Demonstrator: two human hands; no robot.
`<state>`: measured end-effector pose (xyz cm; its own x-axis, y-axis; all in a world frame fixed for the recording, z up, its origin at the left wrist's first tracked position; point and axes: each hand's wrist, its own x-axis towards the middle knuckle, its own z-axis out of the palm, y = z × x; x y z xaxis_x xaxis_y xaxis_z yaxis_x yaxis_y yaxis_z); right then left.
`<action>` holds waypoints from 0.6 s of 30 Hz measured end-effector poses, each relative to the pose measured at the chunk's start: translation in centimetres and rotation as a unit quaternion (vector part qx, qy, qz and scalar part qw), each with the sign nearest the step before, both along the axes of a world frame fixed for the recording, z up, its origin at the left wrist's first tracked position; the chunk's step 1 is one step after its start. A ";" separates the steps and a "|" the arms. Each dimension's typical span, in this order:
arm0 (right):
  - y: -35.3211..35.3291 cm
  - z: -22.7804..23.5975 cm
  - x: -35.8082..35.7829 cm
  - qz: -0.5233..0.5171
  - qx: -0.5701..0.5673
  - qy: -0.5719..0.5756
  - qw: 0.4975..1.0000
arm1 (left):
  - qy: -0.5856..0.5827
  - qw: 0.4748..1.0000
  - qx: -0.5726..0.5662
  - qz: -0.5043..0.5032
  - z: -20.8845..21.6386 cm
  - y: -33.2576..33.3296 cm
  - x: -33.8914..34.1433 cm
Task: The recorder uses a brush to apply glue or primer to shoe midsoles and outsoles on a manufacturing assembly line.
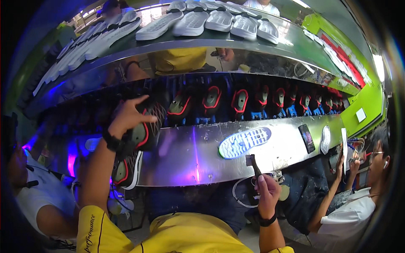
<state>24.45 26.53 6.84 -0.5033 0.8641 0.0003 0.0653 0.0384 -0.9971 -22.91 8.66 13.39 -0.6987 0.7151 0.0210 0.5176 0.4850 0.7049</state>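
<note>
My left hand [128,116] reaches to the far left with thumb and fingers spread. It is beside a dark shoe upper [140,135] with a red edge, and I cannot make out whether it touches it. My right hand [268,193] is closed round the dark handle of a small brush [254,163], its head pointing up at the near edge of the metal bench. Just beyond the brush, a white shoe sole [246,142] lies on the bench with its patterned, hollowed side up. Another dark shoe [121,172] with a white sole edge hangs at the bench's left end.
Dark shoe uppers [211,98] with red edges stand in a row on blue holders behind the metal bench [181,162]. A phone [306,138] and a small white sole [325,140] lie at the right. White soles [192,23] line the shelf above. Co-workers sit left and right [350,211].
</note>
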 end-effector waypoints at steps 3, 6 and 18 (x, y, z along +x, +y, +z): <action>-0.3 0.1 0.6 -0.001 0.005 -0.022 1.000 | 0.052 0.990 -0.083 -0.104 0.0 0.5 5.0; -0.8 0.2 0.8 0.001 0.019 0.003 1.000 | 0.149 0.945 -0.250 -0.149 -0.9 2.7 9.6; -4.0 -0.9 3.4 0.011 -0.030 0.052 0.998 | 0.193 0.868 -0.281 -0.362 -2.7 0.6 16.5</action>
<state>27.84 22.51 5.94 -0.5219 0.8530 0.0028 -0.0391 -0.0207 -0.9990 -6.42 9.26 10.68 -0.0812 0.9367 -0.3404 0.9747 0.1461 0.1693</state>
